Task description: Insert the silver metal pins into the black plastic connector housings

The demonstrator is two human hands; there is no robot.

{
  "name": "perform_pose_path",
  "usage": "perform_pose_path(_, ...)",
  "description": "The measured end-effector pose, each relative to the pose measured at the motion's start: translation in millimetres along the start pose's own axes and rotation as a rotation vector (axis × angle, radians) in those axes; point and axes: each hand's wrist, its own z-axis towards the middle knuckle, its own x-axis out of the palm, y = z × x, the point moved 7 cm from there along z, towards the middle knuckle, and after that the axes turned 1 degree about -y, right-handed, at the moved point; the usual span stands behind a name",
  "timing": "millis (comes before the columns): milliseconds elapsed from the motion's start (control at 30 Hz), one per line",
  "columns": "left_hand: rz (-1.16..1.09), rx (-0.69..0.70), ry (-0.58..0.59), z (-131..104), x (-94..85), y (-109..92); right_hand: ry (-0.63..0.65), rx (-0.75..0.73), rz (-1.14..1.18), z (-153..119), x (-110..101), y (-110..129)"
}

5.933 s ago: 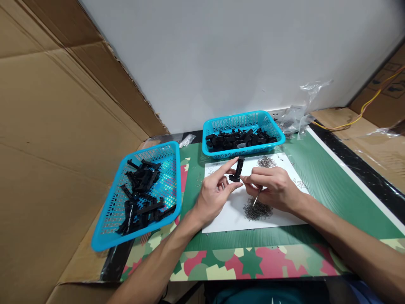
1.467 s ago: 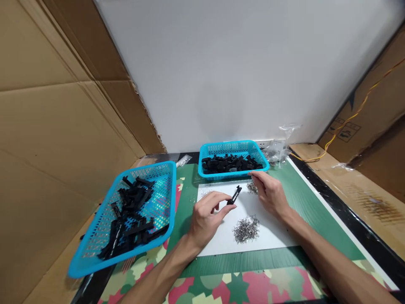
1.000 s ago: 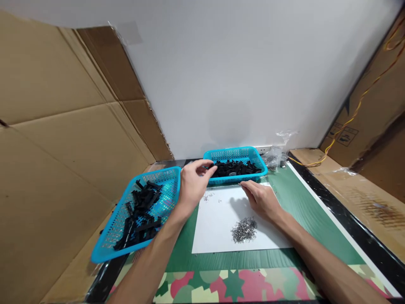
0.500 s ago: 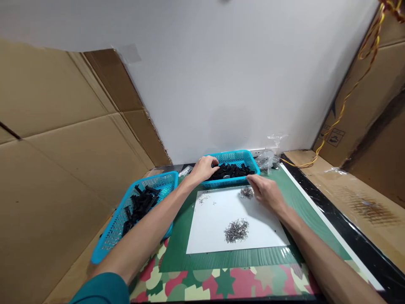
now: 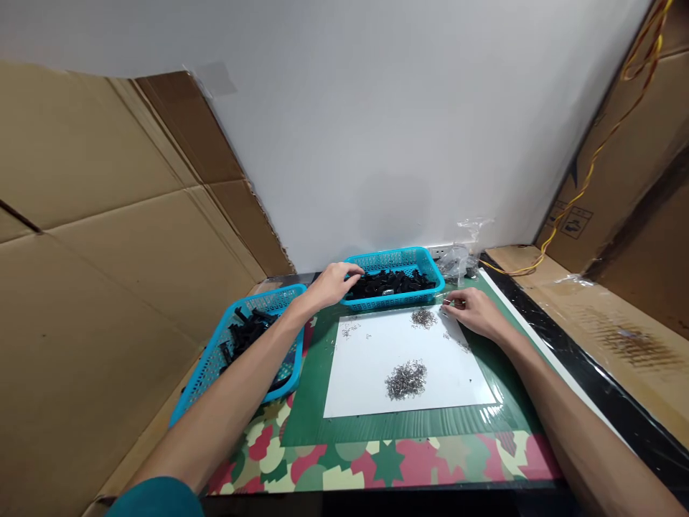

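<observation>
My left hand [image 5: 332,285] hovers at the left end of the far blue plastic basket [image 5: 390,299]. Its fingers are apart and curved over the rim, with nothing visible in them. Black plastic parts [image 5: 401,281] fill that basket's floor. My right hand [image 5: 474,311] is at the upper right corner of a white sheet [image 5: 366,380], fingertips and thumb drawn together. Whatever they pinch is too small to make out. Beside it on the sheet lies a small pile of tiny metal pieces [image 5: 423,319]; a larger metal pile [image 5: 406,380] sits nearer me.
A second blue basket [image 5: 200,380] with black parts [image 5: 245,334] stands at the left, partly behind my left forearm. A clear plastic bag [image 5: 456,264] lies right of the far basket. Cardboard walls [image 5: 118,273] flank the table, and a yellow-red wire [image 5: 584,188] hangs at right.
My right hand has moved right, away from the far basket's front edge, uncovering the smaller metal pile. My left hand has drawn back slightly left and its fingers have spread.
</observation>
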Motion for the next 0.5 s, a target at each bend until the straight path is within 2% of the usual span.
perform_pose_path(133, -0.008, -0.026, -0.047, -23, -24.5, 6, 0.094, 0.000, 0.033, -2, 9, 3)
perform_pose_path(233, -0.010, -0.083, -0.130, -50, -48.0, 17, 0.132, 0.001, 0.038, -3, 14, 4)
perform_pose_path(333, -0.003, -0.200, -0.216, -84, -68.7, 38, 0.163, -0.007, 0.038, -5, 16, 3)
perform_pose_path(500, 0.010, -0.365, -0.243, -143, -85.6, 73, 0.187, -0.051, 0.027, -8, 20, -3)
